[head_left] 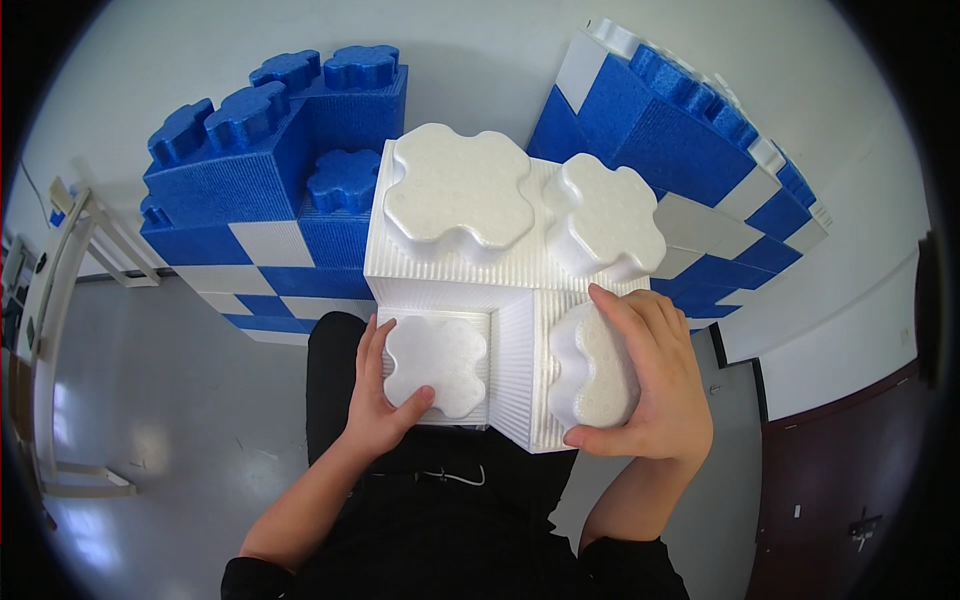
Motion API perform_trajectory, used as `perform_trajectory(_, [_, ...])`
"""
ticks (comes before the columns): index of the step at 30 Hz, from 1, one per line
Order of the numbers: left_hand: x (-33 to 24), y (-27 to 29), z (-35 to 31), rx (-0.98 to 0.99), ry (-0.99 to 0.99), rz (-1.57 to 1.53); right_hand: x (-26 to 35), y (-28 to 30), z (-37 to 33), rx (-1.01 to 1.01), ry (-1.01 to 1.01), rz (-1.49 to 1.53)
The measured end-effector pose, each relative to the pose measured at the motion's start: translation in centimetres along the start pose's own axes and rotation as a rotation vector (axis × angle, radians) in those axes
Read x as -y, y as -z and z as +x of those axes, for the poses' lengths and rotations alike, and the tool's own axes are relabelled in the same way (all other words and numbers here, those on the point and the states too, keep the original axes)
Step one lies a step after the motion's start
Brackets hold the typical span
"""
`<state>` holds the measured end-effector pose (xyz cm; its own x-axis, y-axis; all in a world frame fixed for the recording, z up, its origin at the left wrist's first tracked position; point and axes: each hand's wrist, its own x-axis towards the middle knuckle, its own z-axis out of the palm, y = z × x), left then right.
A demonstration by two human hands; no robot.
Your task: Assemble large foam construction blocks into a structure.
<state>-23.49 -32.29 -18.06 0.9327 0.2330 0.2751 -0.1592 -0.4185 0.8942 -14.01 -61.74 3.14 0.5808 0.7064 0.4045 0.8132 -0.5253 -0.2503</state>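
Note:
In front of my body are large white foam building blocks with ribbed sides and clover-shaped studs. Two studs, a large left one and a right one, top the far part. My right hand wraps around the near right stud, thumb at its near end and fingertips at its far end. Lower down, in a recessed corner, sits another white stud. My left hand grips its left side, with the thumb over its top. Whether these blocks are joined I cannot tell.
A stepped blue and white block wall stands behind on the left, another block wall on the right. At far left is a pale frame table. A dark red door is at lower right, beyond the grey floor.

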Motion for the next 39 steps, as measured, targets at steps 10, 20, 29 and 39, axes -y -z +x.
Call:
perform_trajectory(10, [0.07,0.0,-0.03,0.004,0.009,-0.007,0.05,-0.01,-0.02,0.0,-0.003,-0.009])
perform_trajectory(20, [0.28,0.0,0.0,0.004,-0.008,-0.003,0.07,0.07,0.03,0.01,-0.004,-0.006])
perform_trajectory(29, [0.02,-0.03,0.0,0.002,0.006,-0.023,0.22,0.16,-0.02,0.006,-0.004,-0.014])
perform_trajectory(39, [0.23,-0.01,-0.04,0.004,-0.003,-0.011,0.26,0.05,-0.06,0.002,-0.015,-0.007])
